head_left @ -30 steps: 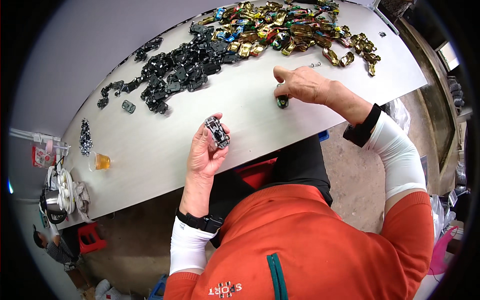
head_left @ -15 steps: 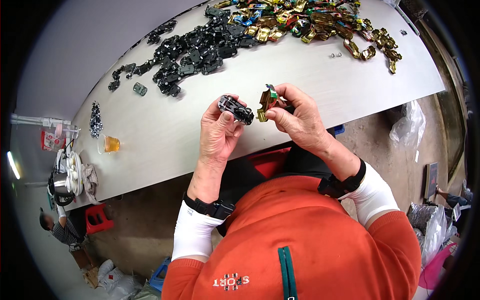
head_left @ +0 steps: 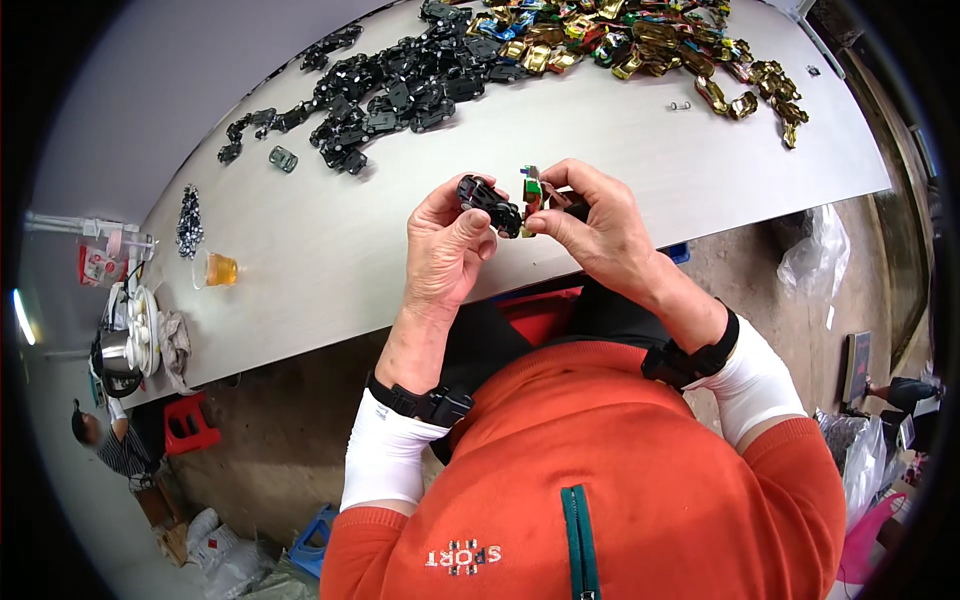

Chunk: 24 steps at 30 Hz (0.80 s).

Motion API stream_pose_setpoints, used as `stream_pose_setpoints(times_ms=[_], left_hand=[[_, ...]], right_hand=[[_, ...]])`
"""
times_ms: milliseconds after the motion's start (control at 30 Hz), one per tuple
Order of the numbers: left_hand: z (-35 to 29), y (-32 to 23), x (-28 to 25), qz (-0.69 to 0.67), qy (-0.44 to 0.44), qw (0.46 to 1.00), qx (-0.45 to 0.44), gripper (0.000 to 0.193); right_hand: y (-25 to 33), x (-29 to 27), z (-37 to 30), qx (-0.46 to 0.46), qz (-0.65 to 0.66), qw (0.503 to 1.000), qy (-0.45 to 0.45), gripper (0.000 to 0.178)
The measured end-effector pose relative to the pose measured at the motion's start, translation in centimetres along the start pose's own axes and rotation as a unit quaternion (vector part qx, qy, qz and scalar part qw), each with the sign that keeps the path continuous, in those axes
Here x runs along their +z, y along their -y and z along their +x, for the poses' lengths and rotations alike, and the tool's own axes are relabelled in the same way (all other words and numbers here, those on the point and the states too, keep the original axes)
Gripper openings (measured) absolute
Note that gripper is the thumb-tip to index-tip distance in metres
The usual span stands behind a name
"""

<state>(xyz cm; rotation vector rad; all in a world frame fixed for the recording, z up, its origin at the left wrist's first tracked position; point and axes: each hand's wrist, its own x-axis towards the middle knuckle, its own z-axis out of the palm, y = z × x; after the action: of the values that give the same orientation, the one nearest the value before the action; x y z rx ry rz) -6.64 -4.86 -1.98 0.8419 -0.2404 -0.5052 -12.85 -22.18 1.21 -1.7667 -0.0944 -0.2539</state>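
Black plastic-looking toy-car chassis (head_left: 489, 203), likely light, stiff, best held edgewise, is pinched in your left hand (head_left: 443, 248), your right hand (head_left: 606, 225) pinching a shiny green-and-gold shell (head_left: 532, 192).

Left hand (head_left: 442, 245) holding black car chassis (head_left: 488, 203); right hand (head_left: 605, 228) pinching colourful shell (head_left: 532, 192) just beside; dark pile (head_left: 400, 95) on table (head_left: 330, 270).
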Motion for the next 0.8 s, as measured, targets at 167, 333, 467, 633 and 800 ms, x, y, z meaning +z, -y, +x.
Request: stream_pose_setpoints(times_ms=[167, 333, 467, 633, 800], left_hand=[[0.0, -0.2, 0.4, 0.014, -0.010, 1.000, 0.016, 0.035], [-0.5, -0.6, 0.4, 0.038, -0.013, 0.999, 0.015, 0.037], [-0.6, -0.8, 0.2, 0.050, -0.011, 0.998, 0.042, 0.038], [-0.7, -0.8, 0.5, 0.052, -0.010, 0.997, 0.051, 0.044], [-1.1, -0.2, 1.2, 0.008, -0.029, 0.998, 0.058, 0.048]], right_hand=[[-0.1, 0.2, 0.0, -0.028, -0.031, 0.999, 0.006, 0.033], [1.5, 0.4, 0.0, -0.121, -0.090, 0.988, 0.028, 0.051], [2.4, 0.7, 0.3, -0.098, -0.078, 0.991, 0.055, 0.051], [2.2, 1.3, 0.6, -0.174, -0.116, 0.977, 0.041, 0.052], [1.7, 1.9, 0.6, -0.187, -0.111, 0.976, 0.011, 0.051]])
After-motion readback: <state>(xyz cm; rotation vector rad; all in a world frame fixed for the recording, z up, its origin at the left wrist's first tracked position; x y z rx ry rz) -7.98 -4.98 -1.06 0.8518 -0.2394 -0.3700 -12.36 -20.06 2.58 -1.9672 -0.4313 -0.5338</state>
